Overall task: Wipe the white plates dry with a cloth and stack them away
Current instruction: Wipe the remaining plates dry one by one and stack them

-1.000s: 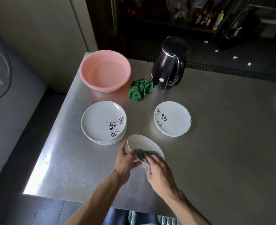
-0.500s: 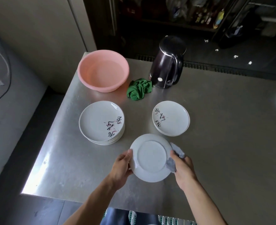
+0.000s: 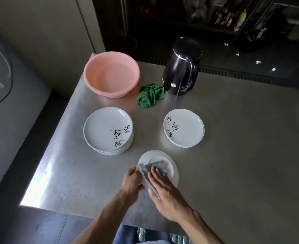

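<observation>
One plate (image 3: 174, 170) under cloth (image 3: 149, 170); pink basin (image 3: 110, 93) holds water (image 3: 112, 76)

Ahead of left hand (image 3: 132, 182): tall plate stack (image 3: 108, 130). Ahead of right hand (image 3: 164, 189): lower plate stack (image 3: 184, 128). Open table (image 3: 148, 131) lane between them, blocked beyond by green cloth (image 3: 151, 97), pink basin (image 3: 111, 73), kettle (image 3: 182, 67). Right of hands: wide bare table. Left: narrow strip to edge.
</observation>
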Demonstrator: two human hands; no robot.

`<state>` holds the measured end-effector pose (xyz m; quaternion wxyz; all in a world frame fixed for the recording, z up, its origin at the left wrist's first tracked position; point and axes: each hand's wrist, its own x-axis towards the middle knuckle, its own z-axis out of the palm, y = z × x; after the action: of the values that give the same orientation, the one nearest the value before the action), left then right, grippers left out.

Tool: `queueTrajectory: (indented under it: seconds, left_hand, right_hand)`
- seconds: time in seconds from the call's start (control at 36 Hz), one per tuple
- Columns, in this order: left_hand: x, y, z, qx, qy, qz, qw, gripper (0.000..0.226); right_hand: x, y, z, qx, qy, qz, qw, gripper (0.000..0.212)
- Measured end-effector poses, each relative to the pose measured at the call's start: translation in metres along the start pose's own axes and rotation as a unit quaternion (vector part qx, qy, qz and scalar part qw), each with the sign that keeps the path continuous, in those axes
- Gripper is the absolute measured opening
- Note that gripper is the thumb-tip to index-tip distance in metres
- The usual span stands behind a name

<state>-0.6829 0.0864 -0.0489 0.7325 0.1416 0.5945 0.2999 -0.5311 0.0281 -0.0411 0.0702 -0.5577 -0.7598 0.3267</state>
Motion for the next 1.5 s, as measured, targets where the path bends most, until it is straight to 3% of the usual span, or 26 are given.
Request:
queueTrajectory:
  seconds: [0.14, 0.28, 0.36, 0.47, 0.53, 0.58, 0.69, 0.75, 0.81, 0.89, 0.94, 1.06, 1.14, 1.22, 1.28, 1.39, 1.44, 1.5]
  left_hand:
    - [-0.002, -0.005, -0.006, 0.007, 0.013, 0.000, 1.000, 0.029]
    - [-0.011, -0.010, 0.001, -0.003, -0.019, 0.016, 1.000, 0.033]
    - [-0.013, -0.008, 0.007, -0.006, -0.035, 0.025, 0.999, 0.032]
    - [-0.016, -0.002, 0.009, 0.004, -0.053, 0.046, 0.998, 0.026]
    - [-0.017, -0.001, 0.008, 0.016, -0.057, 0.051, 0.997, 0.026]
    - [-0.018, -0.004, 0.007, 0.022, -0.051, 0.045, 0.997, 0.028]
    - [-0.019, -0.010, 0.004, 0.038, -0.043, 0.044, 0.997, 0.027]
    - [-0.020, -0.011, 0.005, 0.042, -0.046, 0.046, 0.997, 0.028]
    - [-0.020, -0.011, 0.005, 0.053, -0.052, 0.051, 0.996, 0.027]
    - [-0.020, -0.011, 0.003, 0.077, -0.051, 0.064, 0.994, 0.026]
    - [-0.022, -0.010, 0.002, 0.071, -0.046, 0.067, 0.994, 0.026]
    - [-0.025, -0.013, -0.003, 0.029, -0.053, 0.067, 0.996, 0.027]
    - [-0.020, -0.019, -0.007, -0.014, -0.035, 0.049, 0.998, 0.012]
    - [-0.015, -0.016, -0.013, 0.000, -0.031, 0.029, 0.999, 0.026]
    - [-0.014, -0.010, -0.016, 0.018, -0.064, 0.021, 0.998, 0.039]
    - [-0.018, 0.003, -0.021, 0.066, -0.162, 0.043, 0.984, 0.039]
    - [-0.019, 0.008, -0.022, 0.065, -0.170, 0.040, 0.983, 0.040]
    - [-0.018, 0.011, -0.022, 0.063, -0.163, 0.037, 0.984, 0.045]
  right_hand:
    - [-0.012, 0.029, 0.000, -0.090, -0.042, 0.112, 0.989, 0.069]
    - [0.034, 0.024, -0.013, 0.030, -0.034, 0.256, 0.966, 0.069]
    - [0.050, 0.009, -0.019, 0.006, -0.028, 0.183, 0.983, 0.063]
    - [0.043, -0.007, -0.019, 0.114, 0.000, 0.016, 0.993, 0.059]
    - [0.037, -0.002, -0.020, 0.129, 0.004, -0.007, 0.992, 0.056]
    - [0.039, 0.010, -0.020, 0.087, 0.024, 0.038, 0.995, 0.055]
    - [0.056, 0.017, -0.018, -0.028, 0.012, 0.222, 0.975, 0.058]
    - [0.063, 0.011, -0.018, -0.021, 0.038, 0.221, 0.974, 0.058]
    - [0.062, 0.001, -0.021, 0.042, 0.069, 0.107, 0.991, 0.055]
    - [0.052, -0.007, -0.022, 0.022, 0.062, -0.081, 0.995, 0.049]
    - [0.056, 0.001, -0.022, 0.004, 0.080, -0.048, 0.996, 0.045]
    - [0.064, 0.022, -0.027, 0.000, 0.101, 0.179, 0.979, 0.053]
    - [0.061, 0.029, -0.027, 0.031, 0.074, 0.255, 0.964, 0.056]
    - [0.055, 0.021, -0.022, 0.054, 0.047, 0.226, 0.972, 0.059]
    - [0.050, 0.009, -0.019, 0.061, 0.047, 0.136, 0.988, 0.060]
    - [0.041, -0.007, -0.021, 0.075, 0.021, -0.060, 0.995, 0.056]
    - [0.042, -0.003, -0.026, 0.061, 0.030, -0.062, 0.996, 0.054]
    - [0.045, 0.006, -0.029, 0.043, 0.050, 0.022, 0.998, 0.055]
